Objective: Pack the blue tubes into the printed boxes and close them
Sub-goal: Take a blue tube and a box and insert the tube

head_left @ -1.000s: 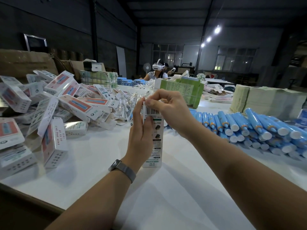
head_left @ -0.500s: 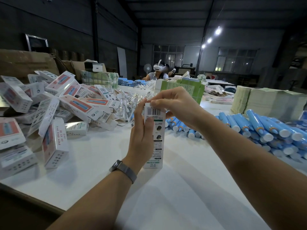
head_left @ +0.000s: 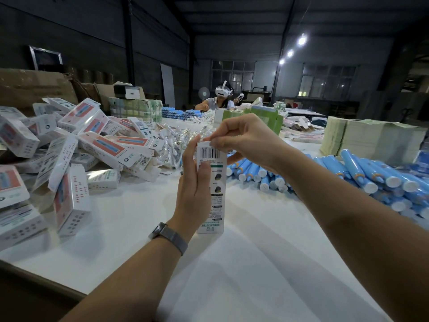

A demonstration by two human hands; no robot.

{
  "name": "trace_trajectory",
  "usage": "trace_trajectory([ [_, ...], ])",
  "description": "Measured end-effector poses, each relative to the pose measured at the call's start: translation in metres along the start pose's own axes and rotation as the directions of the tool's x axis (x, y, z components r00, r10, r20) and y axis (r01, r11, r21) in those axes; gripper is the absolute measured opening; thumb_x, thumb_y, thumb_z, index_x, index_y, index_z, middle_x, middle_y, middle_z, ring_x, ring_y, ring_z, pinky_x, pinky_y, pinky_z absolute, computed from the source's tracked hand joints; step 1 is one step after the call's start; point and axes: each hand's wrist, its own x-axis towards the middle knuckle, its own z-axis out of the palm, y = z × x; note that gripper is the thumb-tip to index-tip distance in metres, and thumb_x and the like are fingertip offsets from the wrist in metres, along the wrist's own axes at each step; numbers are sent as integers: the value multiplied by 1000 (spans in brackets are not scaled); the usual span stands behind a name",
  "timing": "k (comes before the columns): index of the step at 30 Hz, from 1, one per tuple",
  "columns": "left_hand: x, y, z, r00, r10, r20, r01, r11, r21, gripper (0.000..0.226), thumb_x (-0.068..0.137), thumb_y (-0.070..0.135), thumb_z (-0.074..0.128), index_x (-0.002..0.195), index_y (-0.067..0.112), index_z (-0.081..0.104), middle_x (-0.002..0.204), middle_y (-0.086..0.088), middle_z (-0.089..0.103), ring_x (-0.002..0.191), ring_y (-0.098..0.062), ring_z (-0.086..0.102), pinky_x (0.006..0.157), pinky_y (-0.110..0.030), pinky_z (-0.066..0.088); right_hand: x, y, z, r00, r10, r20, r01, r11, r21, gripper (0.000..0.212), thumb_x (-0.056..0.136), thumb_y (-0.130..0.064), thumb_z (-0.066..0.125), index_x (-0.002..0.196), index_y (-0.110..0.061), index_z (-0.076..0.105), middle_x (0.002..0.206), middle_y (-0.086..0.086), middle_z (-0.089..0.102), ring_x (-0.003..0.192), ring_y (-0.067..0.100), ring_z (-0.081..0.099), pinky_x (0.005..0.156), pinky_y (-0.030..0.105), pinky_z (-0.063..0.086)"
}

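A tall white printed box (head_left: pixel 214 196) stands upright on the white table (head_left: pixel 232 263), barcode side facing me. My left hand (head_left: pixel 193 189) grips its left side, thumb across the front below the barcode. My right hand (head_left: pixel 243 138) pinches the flap at the box's top end. A heap of blue tubes (head_left: pixel 362 175) with white caps lies on the table to the right. The box's inside is hidden.
A big pile of printed boxes (head_left: pixel 76 145) covers the left of the table. Clear plastic packets (head_left: pixel 171 145) lie behind the held box. Stacked flat cartons (head_left: pixel 371 138) stand at the right. Green boxes (head_left: pixel 264 117) and another person (head_left: pixel 220 98) are at the far end.
My right hand has stayed at the box's top, working the flap down. The view has shifted slightly. My left hand keeps its hold.
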Motion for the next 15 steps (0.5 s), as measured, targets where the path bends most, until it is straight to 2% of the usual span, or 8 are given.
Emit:
trace_trajectory([
  [2, 0, 0, 0, 1000, 6, 0, -6, 1000, -7, 47, 106, 34, 31, 130, 74, 26, 117, 45, 56, 93, 7, 66, 71, -13, 54, -1, 4, 0, 1000, -4, -6, 4, 1000, 21, 17, 92, -12, 68, 78, -21, 71, 96, 10, 76, 92, 27, 72, 70, 40, 62],
  [5, 0, 0, 2, 1000, 23, 4, -23, 1000, 10, 45, 108, 28, 29, 137, 60, 23, 118, 49, 52, 98, 12, 63, 72, -7, 51, -4, 8, 1, 1000, -10, -20, 11, 998, 56, 13, 95, -17, 64, 85, -17, 72, 95, 9, 76, 89, 21, 72, 64, 30, 60],
  [7, 0, -2, 2, 1000, 28, 3, -28, 999, 21, 42, 108, 27, 29, 139, 56, 23, 118, 50, 51, 99, 13, 62, 73, -7, 50, -5, 10, 2, 999, -14, -34, 16, 997, 75, 16, 97, -18, 60, 88, -16, 73, 93, 10, 76, 87, 21, 72, 63, 30, 60],
  [12, 2, -2, 0, 999, 40, -7, -40, 999, 34, 41, 106, 35, 30, 125, 71, 28, 114, 38, 59, 96, -2, 67, 71, -16, 55, -11, 19, 9, 996, -46, -78, 58, 987, 148, 21, 100, -14, 54, 93, -16, 73, 97, 11, 75, 90, 27, 71, 70, 43, 60],
  [15, 2, -2, -1, 998, 57, -5, -57, 998, 33, 36, 104, 39, 30, 123, 69, 30, 111, 33, 62, 91, -4, 67, 69, -17, 55, -14, 22, 14, 991, -65, -121, 87, 979, 186, 28, 102, -13, 48, 92, -19, 75, 93, 8, 76, 85, 24, 70, 67, 37, 59],
])
